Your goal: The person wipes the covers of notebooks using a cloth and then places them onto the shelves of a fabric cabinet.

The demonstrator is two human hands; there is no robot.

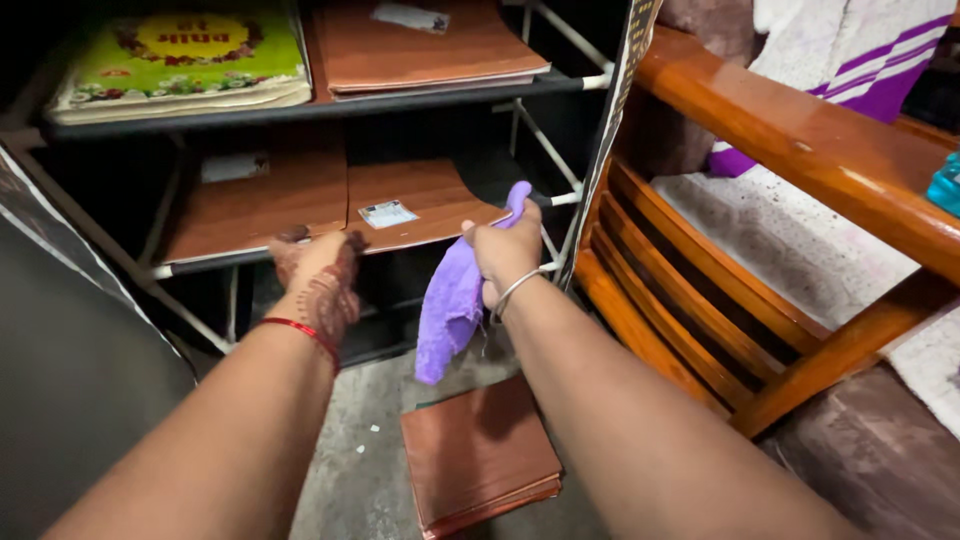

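Observation:
My right hand [505, 255] is closed around a purple cloth [450, 300] that hangs down in front of a dark shelf rack [330, 108]. My left hand [318, 272], with henna patterns and a red bangle, rests on the front edge of the middle shelf, touching a brown-covered book [250, 205]. Beside it lies another brown book with a small label [420, 195]. On the floor below my right arm sits a stack of brown-covered books [480, 455].
The top shelf holds a green and yellow book [180, 60] and a brown book [420, 45]. A wooden chair frame [760, 130] stands at the right with a purple and white cloth [860, 50] on it. A dark panel [70, 360] is at the left.

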